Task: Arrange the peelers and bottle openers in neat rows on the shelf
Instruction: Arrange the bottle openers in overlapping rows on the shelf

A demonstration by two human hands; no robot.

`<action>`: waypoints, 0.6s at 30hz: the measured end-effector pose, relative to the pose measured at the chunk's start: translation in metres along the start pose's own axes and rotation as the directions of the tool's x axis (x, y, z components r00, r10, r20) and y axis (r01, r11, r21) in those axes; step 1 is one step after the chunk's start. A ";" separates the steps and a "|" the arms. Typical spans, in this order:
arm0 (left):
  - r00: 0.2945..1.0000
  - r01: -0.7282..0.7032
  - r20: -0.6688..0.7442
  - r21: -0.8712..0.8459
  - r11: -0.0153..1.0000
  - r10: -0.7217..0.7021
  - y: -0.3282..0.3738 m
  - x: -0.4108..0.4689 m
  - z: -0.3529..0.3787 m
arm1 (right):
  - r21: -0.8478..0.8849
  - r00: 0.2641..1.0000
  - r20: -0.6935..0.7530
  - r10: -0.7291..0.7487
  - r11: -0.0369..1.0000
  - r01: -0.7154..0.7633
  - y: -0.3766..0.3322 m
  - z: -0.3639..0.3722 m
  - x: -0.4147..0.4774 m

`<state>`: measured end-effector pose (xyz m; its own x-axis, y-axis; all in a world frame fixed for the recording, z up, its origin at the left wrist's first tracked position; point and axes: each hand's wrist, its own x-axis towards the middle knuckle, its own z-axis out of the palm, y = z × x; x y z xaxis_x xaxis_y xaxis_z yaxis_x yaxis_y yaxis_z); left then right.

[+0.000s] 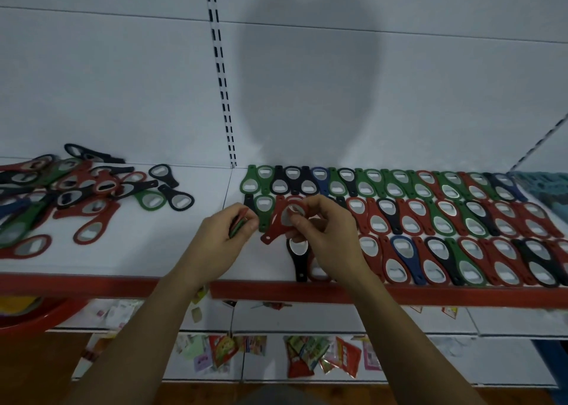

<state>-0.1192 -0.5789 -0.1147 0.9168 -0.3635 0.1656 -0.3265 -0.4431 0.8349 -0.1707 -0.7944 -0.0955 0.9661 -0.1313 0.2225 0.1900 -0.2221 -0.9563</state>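
pinching a red bottle opener (273, 227) with the right hand (321, 231), just over the left end of the 2nd row (445, 217) on the shelf (172, 245); gripping a small stack (239, 226) in the left hand (219, 237). possibly bumping the neighbouring green opener (264, 209) while lowering, knocking the row crooked.

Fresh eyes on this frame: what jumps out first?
The three neat rows of bottle openers covering the right half of the shelf, against the loose pile at far left. In the centre, the right hand pinches a red opener over the rows' left end while the left hand grips a small stack beside it.
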 end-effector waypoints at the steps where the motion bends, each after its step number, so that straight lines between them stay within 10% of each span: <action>1: 1.000 0.018 -0.008 0.002 1.000 -0.018 -0.002 0.000 -0.002 | -0.053 1.000 0.008 -0.028 0.998 0.029 0.001 0.000 -0.001; 6: 0.999 0.024 0.022 0.054 0.998 -0.026 -0.002 0.003 -0.004 | -0.440 0.947 0.214 -0.240 0.842 0.313 0.007 0.001 -0.009; 18: 0.948 -0.188 0.306 0.316 0.930 0.088 0.006 0.001 -0.001 | -0.597 0.880 0.470 -0.072 0.709 0.377 0.006 0.002 -0.023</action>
<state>-0.1198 -0.5815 -0.1092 0.7703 -0.6339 0.0696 -0.5483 -0.6027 0.5798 -0.1911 -0.7908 -0.1068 0.9185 0.3547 0.1749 0.3940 -0.7833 -0.4808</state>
